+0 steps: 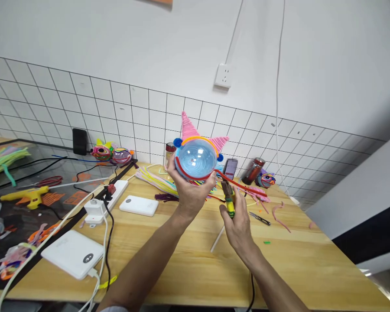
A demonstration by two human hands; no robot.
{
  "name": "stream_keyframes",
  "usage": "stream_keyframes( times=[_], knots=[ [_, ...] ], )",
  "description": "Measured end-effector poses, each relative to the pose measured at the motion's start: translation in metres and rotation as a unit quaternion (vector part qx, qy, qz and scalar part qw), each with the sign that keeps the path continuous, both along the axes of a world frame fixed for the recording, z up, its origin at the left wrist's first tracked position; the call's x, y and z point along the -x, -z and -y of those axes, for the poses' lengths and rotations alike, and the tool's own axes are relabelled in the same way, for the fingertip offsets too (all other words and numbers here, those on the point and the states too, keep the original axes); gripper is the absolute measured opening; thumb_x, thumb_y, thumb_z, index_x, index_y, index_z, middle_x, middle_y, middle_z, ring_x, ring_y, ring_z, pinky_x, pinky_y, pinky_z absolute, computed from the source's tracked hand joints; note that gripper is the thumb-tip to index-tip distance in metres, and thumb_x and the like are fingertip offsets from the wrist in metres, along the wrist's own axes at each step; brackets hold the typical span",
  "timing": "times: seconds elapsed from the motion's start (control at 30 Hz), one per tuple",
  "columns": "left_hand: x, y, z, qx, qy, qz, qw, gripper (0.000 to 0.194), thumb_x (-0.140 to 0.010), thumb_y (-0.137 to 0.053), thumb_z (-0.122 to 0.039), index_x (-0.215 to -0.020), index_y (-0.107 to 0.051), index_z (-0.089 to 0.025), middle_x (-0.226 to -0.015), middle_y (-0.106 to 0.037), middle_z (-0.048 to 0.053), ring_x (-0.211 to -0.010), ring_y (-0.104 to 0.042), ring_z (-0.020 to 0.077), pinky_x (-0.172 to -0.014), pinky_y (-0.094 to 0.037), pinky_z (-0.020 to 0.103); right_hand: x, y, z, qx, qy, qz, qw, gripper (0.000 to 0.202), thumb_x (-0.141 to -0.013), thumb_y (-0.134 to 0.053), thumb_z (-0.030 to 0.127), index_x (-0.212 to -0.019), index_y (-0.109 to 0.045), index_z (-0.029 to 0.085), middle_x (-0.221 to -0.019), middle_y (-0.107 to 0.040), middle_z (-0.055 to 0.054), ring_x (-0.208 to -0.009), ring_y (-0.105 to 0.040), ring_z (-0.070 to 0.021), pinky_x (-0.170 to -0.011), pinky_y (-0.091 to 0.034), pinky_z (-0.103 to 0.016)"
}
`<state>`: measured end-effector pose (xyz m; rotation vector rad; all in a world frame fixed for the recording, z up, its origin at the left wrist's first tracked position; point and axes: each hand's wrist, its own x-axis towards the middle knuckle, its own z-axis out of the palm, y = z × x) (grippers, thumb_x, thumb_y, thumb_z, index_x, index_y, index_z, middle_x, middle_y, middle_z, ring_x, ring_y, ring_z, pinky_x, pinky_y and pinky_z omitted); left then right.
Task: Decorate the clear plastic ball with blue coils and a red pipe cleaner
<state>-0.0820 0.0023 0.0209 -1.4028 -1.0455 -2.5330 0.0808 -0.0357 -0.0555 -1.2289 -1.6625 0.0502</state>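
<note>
My left hand (193, 195) is closed around a clear round ball craft (196, 158) held up above the table. The ball bears two pink pointed ears (189, 126), an orange band on top, blue bobbles at the sides and red pipe cleaner along its lower rim. A loose length of red pipe cleaner (243, 186) runs off to the right from the ball. Below it, my right hand (238, 219) grips pliers (228, 197) with green and yellow handles. Their jaws point up near the red strand; whether they touch it I cannot tell.
Bundles of pipe cleaners (157, 180) lie behind my hands. Small scissors (260, 218) and pink scraps are on the right. White power banks (139, 205), a power strip (117, 195) and cables fill the left, beside a yellow glue gun (30, 197). Finished-looking ball crafts (121, 156) stand by the wall.
</note>
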Motion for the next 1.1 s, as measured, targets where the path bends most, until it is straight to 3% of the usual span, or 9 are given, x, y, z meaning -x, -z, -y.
stream_keyframes(
  times=[0.23, 0.5, 0.83, 1.1],
  knots=[
    [-0.008, 0.002, 0.005, 0.01, 0.003, -0.014, 1.0, 0.105, -0.07, -0.092, -0.025, -0.155, -0.03, -0.025, -0.161, -0.041, 0.018, -0.157, -0.042, 0.0362, -0.131, -0.038, 0.053, 0.02, -0.013, -0.009, -0.042, -0.019, -0.029, 0.999, 0.056, -0.103, -0.056, 0.037, -0.157, -0.045, 0.022, -0.147, -0.061, -0.018, -0.138, -0.058, -0.0324, -0.116, -0.048, -0.056],
    [-0.01, 0.002, 0.007, -0.017, -0.007, -0.03, 0.999, 0.103, -0.07, -0.088, -0.021, -0.156, -0.03, -0.024, -0.157, -0.043, 0.017, -0.153, -0.046, 0.0355, -0.128, -0.041, 0.055, 0.031, -0.015, -0.015, -0.08, -0.053, -0.068, 0.993, 0.052, -0.104, -0.06, 0.035, -0.154, -0.05, 0.024, -0.146, -0.064, -0.016, -0.136, -0.061, -0.031, -0.114, -0.051, -0.055],
    [-0.02, 0.001, 0.015, -0.037, -0.003, -0.066, 0.997, 0.108, -0.07, -0.087, -0.017, -0.158, -0.027, -0.025, -0.153, -0.043, 0.017, -0.149, -0.047, 0.0357, -0.125, -0.042, 0.059, 0.035, -0.018, -0.027, -0.111, -0.055, -0.114, 0.986, 0.055, -0.1, -0.064, 0.035, -0.153, -0.051, 0.026, -0.148, -0.063, -0.013, -0.14, -0.059, -0.0302, -0.118, -0.048, -0.053],
    [-0.026, 0.0, 0.016, -0.032, 0.006, -0.076, 0.997, 0.107, -0.07, -0.089, -0.017, -0.158, -0.029, -0.027, -0.153, -0.044, 0.016, -0.15, -0.046, 0.0352, -0.124, -0.044, 0.059, 0.028, -0.018, -0.037, -0.1, -0.046, -0.124, 0.986, 0.046, -0.099, -0.064, 0.037, -0.142, -0.058, 0.023, -0.137, -0.069, -0.012, -0.127, -0.066, -0.0287, -0.111, -0.052, -0.05]
  ],
)
